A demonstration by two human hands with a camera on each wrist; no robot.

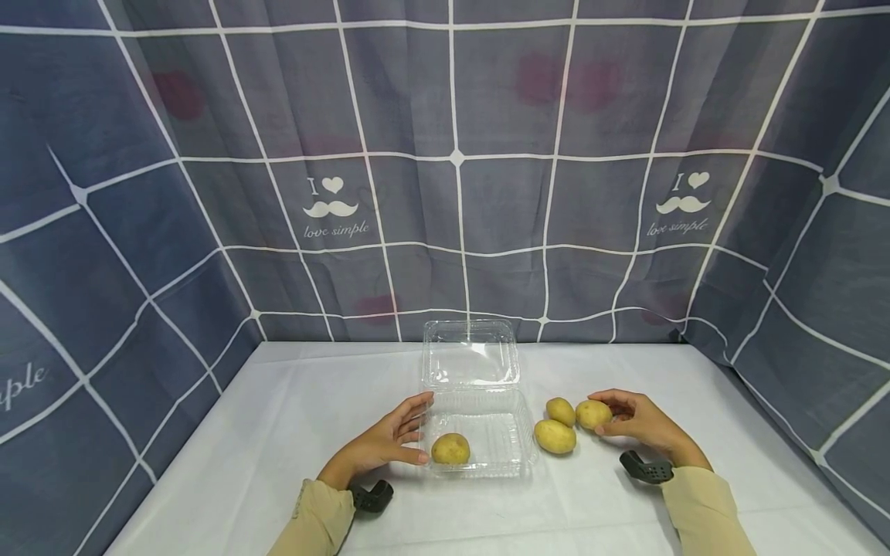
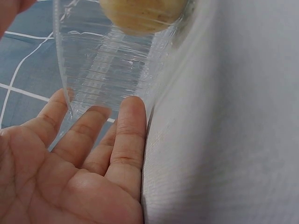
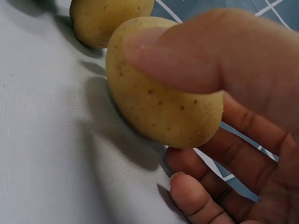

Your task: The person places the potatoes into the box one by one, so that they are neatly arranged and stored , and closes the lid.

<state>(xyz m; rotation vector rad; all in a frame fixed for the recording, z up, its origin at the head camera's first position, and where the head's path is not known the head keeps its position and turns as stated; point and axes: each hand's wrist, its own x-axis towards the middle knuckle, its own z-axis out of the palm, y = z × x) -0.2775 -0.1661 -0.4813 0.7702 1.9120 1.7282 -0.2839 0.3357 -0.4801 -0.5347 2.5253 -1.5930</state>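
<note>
A clear plastic clamshell container [image 1: 487, 425] lies on the table with its lid [image 1: 470, 355] raised at the back. Inside, near its front left corner, sits one potato [image 1: 450, 449]. My left hand [image 1: 382, 440] touches the container's left side, its fingers [image 2: 131, 126] fairly straight against the ribbed wall. To the right, my right hand [image 1: 643, 423] pinches a potato [image 3: 163, 102] between the thumb and the fingers, just over the cloth or touching it. Beside that one lie a small potato [image 1: 560, 411] and a larger potato [image 1: 555, 437], between the container and my right hand.
A white cloth [image 1: 313, 386] covers the table. Grey-blue curtains [image 1: 417, 193] with white grid lines stand behind it and along both sides. Black wrist cameras [image 1: 647, 468] are strapped to both wrists.
</note>
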